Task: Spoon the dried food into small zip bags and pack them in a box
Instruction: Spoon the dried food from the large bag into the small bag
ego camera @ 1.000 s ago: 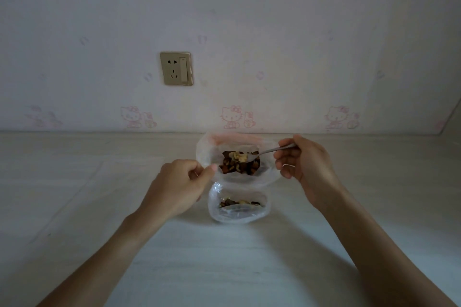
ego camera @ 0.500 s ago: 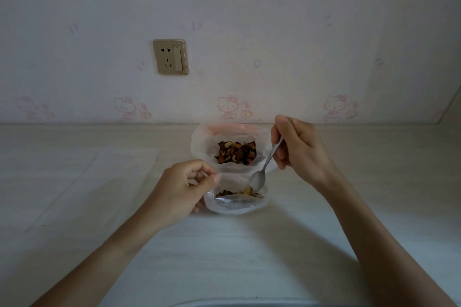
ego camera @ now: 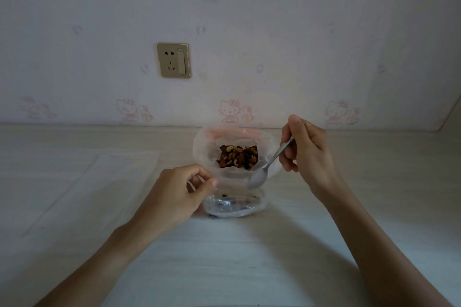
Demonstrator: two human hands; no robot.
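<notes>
Clear plastic small zip bag (ego camera: 234, 207) sits on the table (ego camera: 249, 257) just in front of the big bag of dried food (ego camera: 238, 157); left hand (ego camera: 174, 197) pinches its rim, right hand (ego camera: 309, 154) grips the spoon (ego camera: 264, 169) above it.

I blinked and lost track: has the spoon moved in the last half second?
Yes. The spoon has lifted out of the small zip bag and now hangs above it, beside the big bag of dried food.
</notes>
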